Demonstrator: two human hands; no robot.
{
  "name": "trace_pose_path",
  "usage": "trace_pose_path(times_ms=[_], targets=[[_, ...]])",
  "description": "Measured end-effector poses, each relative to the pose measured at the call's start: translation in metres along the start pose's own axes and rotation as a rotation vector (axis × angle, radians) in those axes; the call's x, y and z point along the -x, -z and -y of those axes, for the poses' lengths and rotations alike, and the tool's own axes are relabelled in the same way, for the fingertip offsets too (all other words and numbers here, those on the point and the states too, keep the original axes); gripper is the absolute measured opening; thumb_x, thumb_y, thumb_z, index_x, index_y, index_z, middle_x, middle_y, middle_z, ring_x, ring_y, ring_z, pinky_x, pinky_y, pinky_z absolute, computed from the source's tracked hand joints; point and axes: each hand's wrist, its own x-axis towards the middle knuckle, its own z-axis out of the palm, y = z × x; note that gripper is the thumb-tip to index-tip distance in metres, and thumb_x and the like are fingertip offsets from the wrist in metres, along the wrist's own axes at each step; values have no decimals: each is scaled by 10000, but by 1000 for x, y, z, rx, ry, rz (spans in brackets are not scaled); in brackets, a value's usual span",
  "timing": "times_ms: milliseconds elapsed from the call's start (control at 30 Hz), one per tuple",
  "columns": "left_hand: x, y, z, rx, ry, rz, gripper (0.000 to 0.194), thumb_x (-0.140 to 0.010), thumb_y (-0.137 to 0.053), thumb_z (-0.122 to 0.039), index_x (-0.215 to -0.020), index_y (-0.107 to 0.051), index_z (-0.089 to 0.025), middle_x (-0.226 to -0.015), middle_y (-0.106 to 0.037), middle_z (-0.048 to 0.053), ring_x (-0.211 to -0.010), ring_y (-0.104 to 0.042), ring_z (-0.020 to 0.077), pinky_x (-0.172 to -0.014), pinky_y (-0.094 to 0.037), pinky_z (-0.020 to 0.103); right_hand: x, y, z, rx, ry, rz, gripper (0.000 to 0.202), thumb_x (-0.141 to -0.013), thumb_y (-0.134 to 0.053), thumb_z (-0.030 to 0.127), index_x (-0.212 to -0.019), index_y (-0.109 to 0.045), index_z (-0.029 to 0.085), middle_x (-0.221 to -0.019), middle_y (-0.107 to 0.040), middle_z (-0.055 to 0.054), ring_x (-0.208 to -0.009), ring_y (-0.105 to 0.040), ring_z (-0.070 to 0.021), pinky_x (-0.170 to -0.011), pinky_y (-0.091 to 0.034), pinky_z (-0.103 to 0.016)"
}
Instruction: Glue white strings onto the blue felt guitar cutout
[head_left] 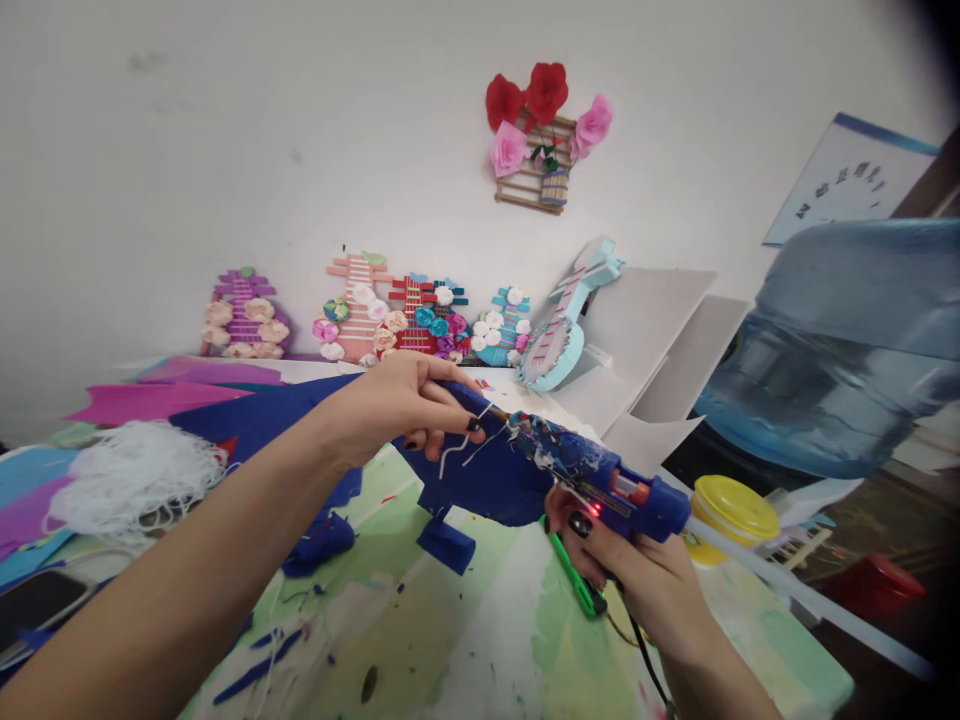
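My right hand (645, 570) grips a blue hot glue gun (581, 462), whose small red light glows. A glue stick trails out of its back end, and dried glue crusts its front. The gun's nozzle points left, close to the fingertips of my left hand (405, 395). Those fingers pinch a thin white string (452, 449) over a dark blue foam piece (480, 488). Whether the string touches the nozzle I cannot tell. Below the piece, a blue rolled scrap (448, 545) sits on the table.
White string lies in a tangled heap (146, 475) at the left, near a phone (41, 610). A green utility knife (576, 575) rests under the glue gun. Several decorated paper instruments (416, 315) line the wall. At right are a yellow tub (735, 505) and a large water bottle (840, 350).
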Motion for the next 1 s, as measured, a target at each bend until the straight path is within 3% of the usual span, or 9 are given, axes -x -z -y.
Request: trace_pose_path(times_ms=[233, 300, 400, 467, 1000], targets=[[1, 0, -1, -7, 4, 6, 287, -642, -698, -190, -922, -665, -138, -690, -725, 47, -366, -513, 59, -336, -306, 140, -2, 1, 2, -17, 119, 72, 230, -930, -532, 362, -1021, -586, 158, -575, -515, 19, -485, -429, -109, -465, -310, -259], [1, 0, -1, -12, 2, 10, 279, -647, -685, -179, -922, -661, -134, -693, -726, 44, -368, -514, 57, -338, -308, 139, -2, 2, -2, -15, 146, 65, 193, -936, -529, 341, -915, -604, 164, -581, -520, 12, -506, -443, -111, -475, -321, -256], [2, 0, -2, -11, 2, 13, 285, -648, -686, -179, -928, -658, -133, -692, -725, 43, -372, -521, 58, -341, -309, 136, -2, 3, -7, -2, 125, 67, 332, -951, -503, 351, -676, -551, 172, -578, -522, -4, -529, -455, -112, -493, -335, -257], [2, 0, -1, -11, 5, 11, 291, -647, -691, -181, -933, -658, -134, -692, -726, 44, -375, -526, 60, -340, -308, 136, -1, 3, -9, -5, 117, 65, 390, -956, -491, 369, -618, -512, 176, -578, -516, -7, -536, -454, -112, -499, -334, -259], [1, 1, 0, -3, -5, 24, 263, -673, -648, -158, -935, -649, -134, -681, -718, 32, -347, -496, 49, -326, -297, 136, 1, 4, -9, 68, 105, 32, 314, -939, -509, 401, -731, -539, 168, -568, -425, 31, -501, -363, -95, -463, -278, -245]])
